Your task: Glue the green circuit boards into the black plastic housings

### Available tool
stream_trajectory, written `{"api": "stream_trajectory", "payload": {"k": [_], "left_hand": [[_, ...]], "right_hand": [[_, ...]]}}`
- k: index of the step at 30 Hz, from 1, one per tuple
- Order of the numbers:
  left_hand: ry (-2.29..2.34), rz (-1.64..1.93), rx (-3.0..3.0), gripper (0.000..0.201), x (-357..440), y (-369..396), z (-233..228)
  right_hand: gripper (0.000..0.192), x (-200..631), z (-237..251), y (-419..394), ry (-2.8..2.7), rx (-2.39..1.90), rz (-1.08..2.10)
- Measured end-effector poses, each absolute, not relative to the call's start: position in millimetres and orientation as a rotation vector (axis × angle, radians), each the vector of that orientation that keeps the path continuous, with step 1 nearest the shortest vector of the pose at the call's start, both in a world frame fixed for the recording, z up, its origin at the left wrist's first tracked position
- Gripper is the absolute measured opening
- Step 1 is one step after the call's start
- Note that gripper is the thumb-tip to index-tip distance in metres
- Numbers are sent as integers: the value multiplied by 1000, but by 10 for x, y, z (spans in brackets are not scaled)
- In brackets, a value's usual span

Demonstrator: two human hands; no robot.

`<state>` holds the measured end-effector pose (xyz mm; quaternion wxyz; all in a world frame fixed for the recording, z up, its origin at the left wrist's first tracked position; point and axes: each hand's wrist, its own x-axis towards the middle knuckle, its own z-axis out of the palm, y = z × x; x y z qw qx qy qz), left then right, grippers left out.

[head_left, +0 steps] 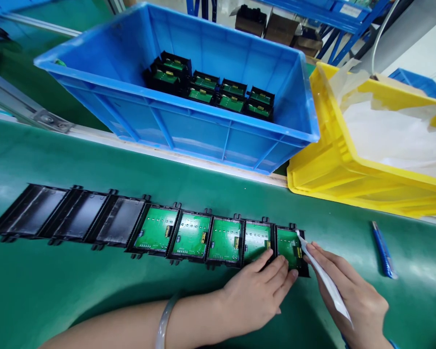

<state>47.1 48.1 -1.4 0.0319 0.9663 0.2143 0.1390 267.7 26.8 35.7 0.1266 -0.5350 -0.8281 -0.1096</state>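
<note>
A row of black plastic housings lies across the green table, side by side. Green circuit boards sit in those to the right, while the three at the left end, such as this black housing (119, 220), show bare dark floors. My left hand (252, 293) rests with its fingers stretched over the lower edges of the two rightmost housings. Pinched in my right hand (356, 295) is a white flat strip (329, 281) with a narrow tip. That tip touches the upper right corner of the rightmost circuit board (285, 240).
Behind the row stands a blue bin (199, 131) holding several black housings with green boards. A yellow crate (323, 165) lined with white sheeting is at the right. On the table (414, 300), a blue utility knife (383, 252) lies right of my right hand.
</note>
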Motion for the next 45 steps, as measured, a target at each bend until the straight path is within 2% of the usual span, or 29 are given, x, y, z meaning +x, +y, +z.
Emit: {"api": "stream_trajectory", "payload": {"k": [20,31,36,40,43,45], "left_hand": [[660,446,2974,53,485,478,-31],[649,428,2962,54,477,470,-33],[646,426,2922,54,475,474,0],[654,435,2695,59,441,549,178],[840,407,2513,66,422,708,317],[926,401,2460,82,433,843,348]], "right_hand": [[29,2592,400,283,-2407,-1578,-424],[27,2608,440,330,-2386,-1567,-291],[16,2590,575,413,-1986,-1724,56],[27,2647,694,397,-1357,-1972,337],[28,2723,672,362,-1007,-1839,544],[27,2769,617,355,-841,-1712,721]]}}
